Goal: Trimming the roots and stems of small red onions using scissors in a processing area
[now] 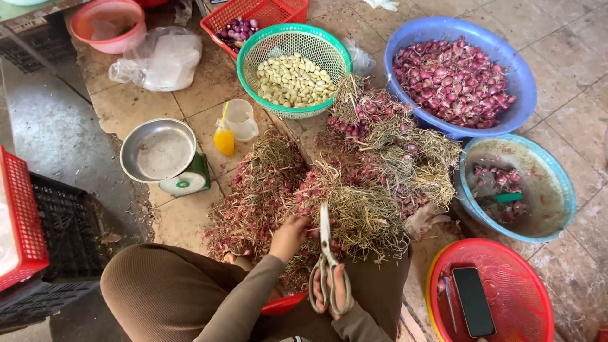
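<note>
A food-sorting spot on a tiled floor [570, 57], crowded with shallot basins [405, 44], baskets [253, 47] and scales [183, 180].

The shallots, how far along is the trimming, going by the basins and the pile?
Done: the blue basin is heaped with trimmed shallots. In hand: the left hand grips a bunch in the untrimmed pile, and the right hand holds scissors pointed into it. Left: that large pile of rooty, stemmed bunches.

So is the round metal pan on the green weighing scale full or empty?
Empty: the round metal pan on the green weighing scale shows only bare, dull metal inside.
</note>
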